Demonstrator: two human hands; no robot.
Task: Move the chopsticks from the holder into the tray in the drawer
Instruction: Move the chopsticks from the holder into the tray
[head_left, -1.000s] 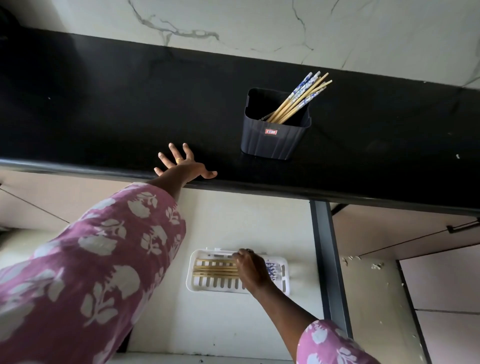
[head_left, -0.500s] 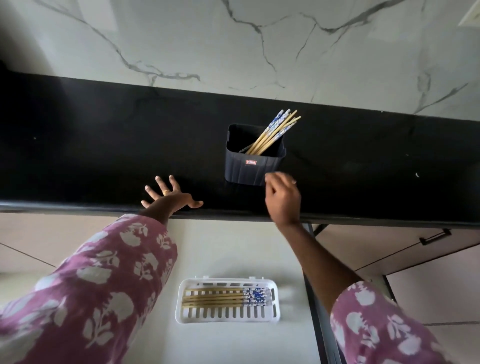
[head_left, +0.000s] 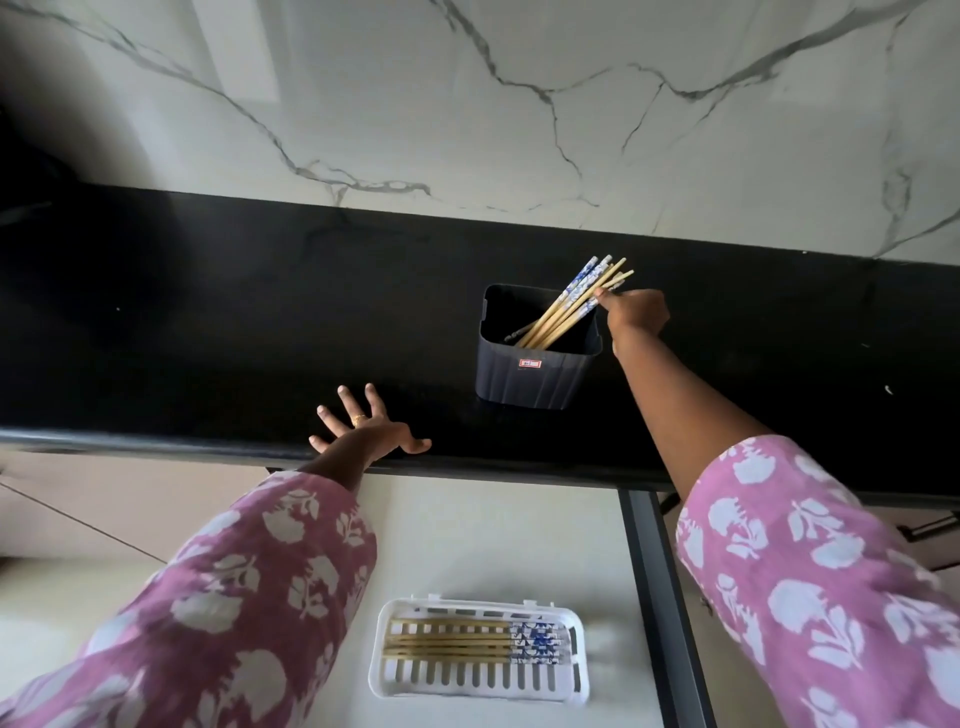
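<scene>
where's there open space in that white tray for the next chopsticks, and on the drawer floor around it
In the white tray, the far half is crowded: the chopsticks already moved lie side by side there. The near strip of slots, between them and the near rim, is bare. The drawer floor is open between the tray and the black counter, and right of the tray.

Right hand fingertips hidden behind the chopsticks, so grip unclear. Chopstick lower ends lost inside dark holder. Holder's red label too small to read. Both sleeves cut off at frame bottom.
</scene>
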